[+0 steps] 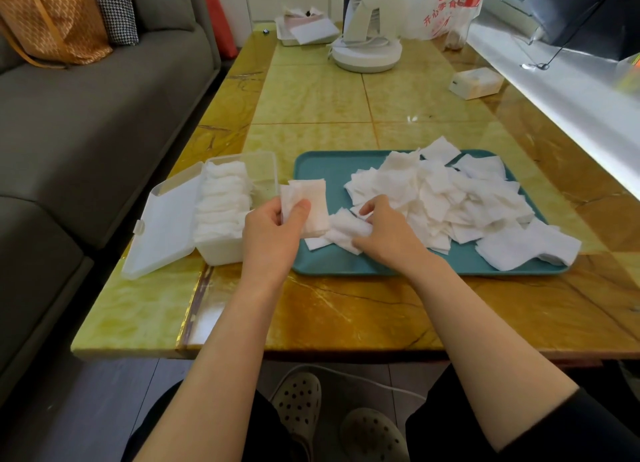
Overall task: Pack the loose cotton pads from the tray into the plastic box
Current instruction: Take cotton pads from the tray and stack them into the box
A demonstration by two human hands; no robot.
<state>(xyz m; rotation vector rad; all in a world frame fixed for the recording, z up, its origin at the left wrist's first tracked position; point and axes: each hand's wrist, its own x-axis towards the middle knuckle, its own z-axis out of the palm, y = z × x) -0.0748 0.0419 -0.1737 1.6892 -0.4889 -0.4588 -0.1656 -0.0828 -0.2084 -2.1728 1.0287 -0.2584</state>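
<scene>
The left hand (273,228) pinches a small squared stack of white cotton pads (310,203) upright, thumb in front, likely building a batch for one transfer. The right hand (384,231), fingers curled, grips loose pads (348,224) heaped on the teal plastic tray (318,171). Left, the open translucent plastic box (225,250) sits part-filled on the yellow marble desk (311,98).

Just one camera here, a wide-angle worn on the person's head, tilted forward and down. It sits close over the near edge of the worktop (346,309), so both forearms run up from the bottom to mid-frame, where the left hand (273,233) and right hand (388,233) meet by the teal tray (322,171). It's wide enough to catch the sofa (86,115) far left, the window sill (554,91) on the right and the shoes (301,402) at the very bottom.
</scene>
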